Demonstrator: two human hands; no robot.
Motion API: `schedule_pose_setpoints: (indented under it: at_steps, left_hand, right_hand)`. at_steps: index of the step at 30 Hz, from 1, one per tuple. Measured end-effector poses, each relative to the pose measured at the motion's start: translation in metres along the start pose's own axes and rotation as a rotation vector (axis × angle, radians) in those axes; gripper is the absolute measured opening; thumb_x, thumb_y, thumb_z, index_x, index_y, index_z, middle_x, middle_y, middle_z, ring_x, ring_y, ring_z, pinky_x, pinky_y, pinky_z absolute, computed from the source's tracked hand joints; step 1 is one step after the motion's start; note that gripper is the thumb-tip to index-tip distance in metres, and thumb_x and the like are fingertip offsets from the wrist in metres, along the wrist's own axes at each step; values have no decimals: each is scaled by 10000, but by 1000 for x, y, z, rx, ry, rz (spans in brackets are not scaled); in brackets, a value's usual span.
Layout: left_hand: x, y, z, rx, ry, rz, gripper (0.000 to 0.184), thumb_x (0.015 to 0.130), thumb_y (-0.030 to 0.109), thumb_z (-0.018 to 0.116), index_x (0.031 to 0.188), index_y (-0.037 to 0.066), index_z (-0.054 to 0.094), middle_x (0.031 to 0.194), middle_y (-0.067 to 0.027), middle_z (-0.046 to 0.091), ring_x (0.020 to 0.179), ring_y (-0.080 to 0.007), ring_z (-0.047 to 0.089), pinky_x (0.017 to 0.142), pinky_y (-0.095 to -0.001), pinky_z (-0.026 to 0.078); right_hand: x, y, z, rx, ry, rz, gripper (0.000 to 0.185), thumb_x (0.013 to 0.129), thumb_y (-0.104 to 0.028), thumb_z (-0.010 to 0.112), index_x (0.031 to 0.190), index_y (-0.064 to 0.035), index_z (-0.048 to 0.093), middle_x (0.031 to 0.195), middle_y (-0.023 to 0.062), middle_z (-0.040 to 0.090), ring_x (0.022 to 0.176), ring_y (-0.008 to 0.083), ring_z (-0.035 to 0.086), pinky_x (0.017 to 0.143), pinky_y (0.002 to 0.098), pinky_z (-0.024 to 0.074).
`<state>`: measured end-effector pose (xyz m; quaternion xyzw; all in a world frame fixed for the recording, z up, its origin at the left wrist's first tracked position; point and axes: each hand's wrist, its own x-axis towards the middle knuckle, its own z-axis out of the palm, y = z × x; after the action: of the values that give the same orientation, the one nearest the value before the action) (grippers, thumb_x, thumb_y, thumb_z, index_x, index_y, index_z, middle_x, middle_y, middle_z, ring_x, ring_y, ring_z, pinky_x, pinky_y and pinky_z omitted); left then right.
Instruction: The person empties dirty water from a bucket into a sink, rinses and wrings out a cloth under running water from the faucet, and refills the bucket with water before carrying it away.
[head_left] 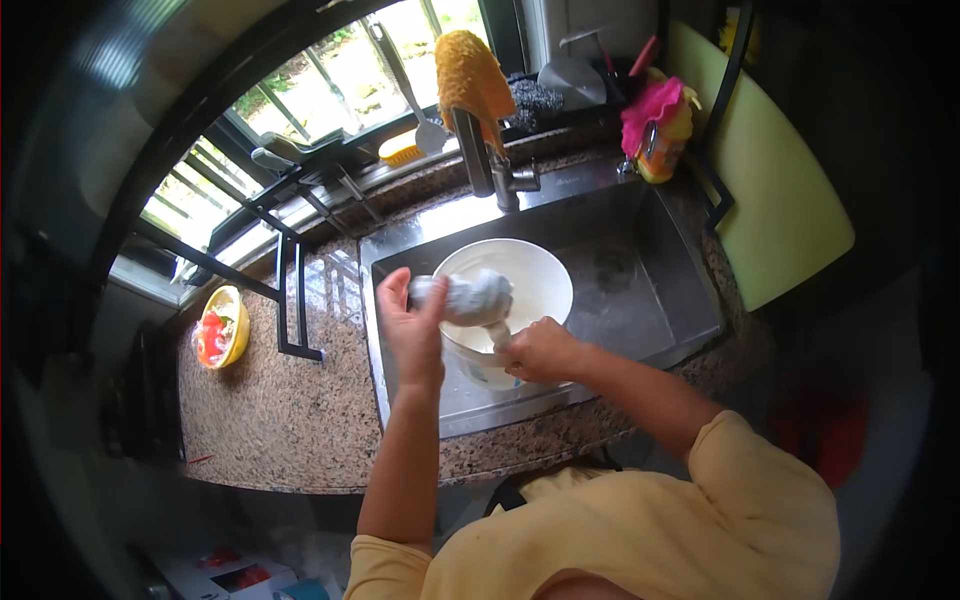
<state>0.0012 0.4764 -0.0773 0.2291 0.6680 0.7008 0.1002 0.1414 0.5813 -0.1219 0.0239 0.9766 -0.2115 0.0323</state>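
Over a white bucket (550, 270) in the sink, my two hands hold a grey-white, cloth-like bundle (478, 297), smeared by motion. My left hand (412, 318) grips its darker left end, thumb and fingers on either side. My right hand (543, 350) is closed in a fist around a narrow pale end that hangs down from the bundle near the bucket's front rim. The bundle's exact kind is hard to make out. Part of the bucket's mouth is hidden behind the bundle and hands.
The bucket stands in the left part of a steel sink (650, 290). A yellow cloth (470, 80) drapes over the faucet (475, 165). To the right are a bottle (665, 145) with a pink cloth and a green board (780, 200). A yellow bowl (240, 330) sits on the granite counter (290, 420).
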Motion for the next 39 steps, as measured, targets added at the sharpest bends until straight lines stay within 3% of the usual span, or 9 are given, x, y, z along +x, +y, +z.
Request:
schedule_pose_setpoints:
  at_steps: [2,6,11,13,15,20,32,35,39]
  left_hand:
    - [-11,-20,1,583,31,-209,785,699,345,769,1265,-15,361,1230,-186,406,1183,-295,388,904,-388,426]
    - [-34,-50,-3,59,-237,-921,768,708,243,715,1241,-23,229,1191,-211,401,1087,-373,462,817,-536,480]
    - [-49,-56,3,-39,-118,-886,485,700,18,504,1087,26,211,1076,-222,408,877,-345,579,601,-465,577]
    - [-51,-57,0,-62,-85,-884,494,696,14,511,1087,29,209,1081,-224,405,880,-345,578,597,-455,580]
    - [-51,-59,-2,-81,-76,-856,504,688,9,520,1086,33,211,1084,-225,403,879,-343,578,595,-450,584]
    - [-46,-50,1,-73,-70,-799,530,677,5,546,1084,29,208,1091,-239,386,872,-364,583,621,-472,583]
    - [-41,-46,0,-220,-13,-861,538,707,-3,561,1082,41,177,1121,-234,350,946,-381,548,640,-484,583]
    - [-43,-52,1,-210,-10,-824,565,699,8,588,1084,63,178,1130,-219,354,956,-347,532,630,-481,577]
    - [-47,-58,7,-177,17,-838,575,698,33,606,1082,69,179,1150,-208,348,1010,-341,504,672,-498,562]
  right_hand:
    - [-2,6,5,18,156,-54,127,755,-243,594,806,-129,571,712,105,639,666,300,642,621,440,500]
    - [-8,18,20,43,176,-37,148,736,-228,627,798,-123,543,677,77,614,624,315,623,568,436,503]
    - [-13,30,12,177,97,-227,224,774,-335,632,799,-118,583,681,106,625,652,316,632,603,422,496]
    - [4,49,-15,422,499,-287,220,759,-356,672,779,-138,647,727,109,625,651,288,624,574,373,496]
    - [30,81,-52,-74,884,-186,211,745,-266,690,855,-91,650,802,86,650,662,259,636,599,344,511]
    - [72,158,-87,-468,530,120,505,740,-141,630,1213,-65,472,1352,101,405,1304,258,321,1025,447,301]
    - [44,148,-68,-507,560,295,498,792,-309,621,1187,-26,510,1315,133,445,1210,288,441,1020,452,307]
    - [21,99,-38,-161,790,-135,487,754,-448,643,1033,-52,595,1114,149,571,1093,291,515,946,413,374]
    - [-15,17,-4,-127,401,-189,410,713,-381,699,1008,-111,608,956,77,615,956,245,585,882,428,408]
